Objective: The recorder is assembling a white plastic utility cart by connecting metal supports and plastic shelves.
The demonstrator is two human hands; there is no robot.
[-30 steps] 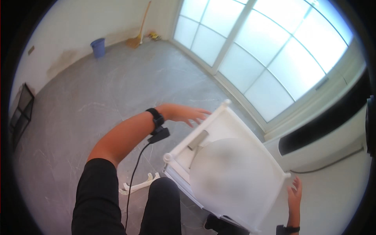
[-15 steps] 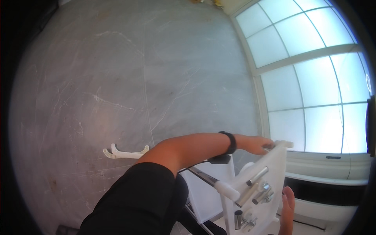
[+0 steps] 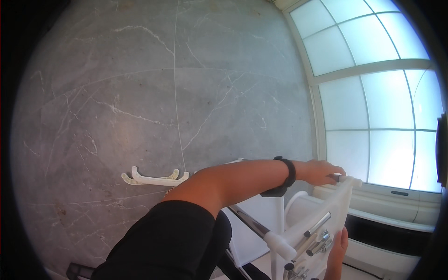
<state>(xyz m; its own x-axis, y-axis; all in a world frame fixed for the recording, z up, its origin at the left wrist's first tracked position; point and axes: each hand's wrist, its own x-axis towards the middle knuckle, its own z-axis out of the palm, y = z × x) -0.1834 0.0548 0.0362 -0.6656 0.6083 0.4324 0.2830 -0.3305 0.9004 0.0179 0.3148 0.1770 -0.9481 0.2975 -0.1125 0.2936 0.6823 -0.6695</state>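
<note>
My left hand reaches across to the upper corner of a white plastic panel. Its fingers are closed around a short metal tube at that corner. My right hand grips the panel's right edge, part of it hidden behind the panel. Several short chrome tubes and metal fittings lie on the panel. A thick white sleeve sits at its left corner, joined to a long chrome bar. My left arm wears a black wristband.
Two white curved plastic brackets lie on the grey marbled floor at left. A white flat panel and a white round container are beneath my arm. Frosted windows and a white unit with a dark slot line the right.
The white panel has shifted slightly right and tilted more edge-on, my left hand moving with it. My right hand has come in against the panel's edge.
</note>
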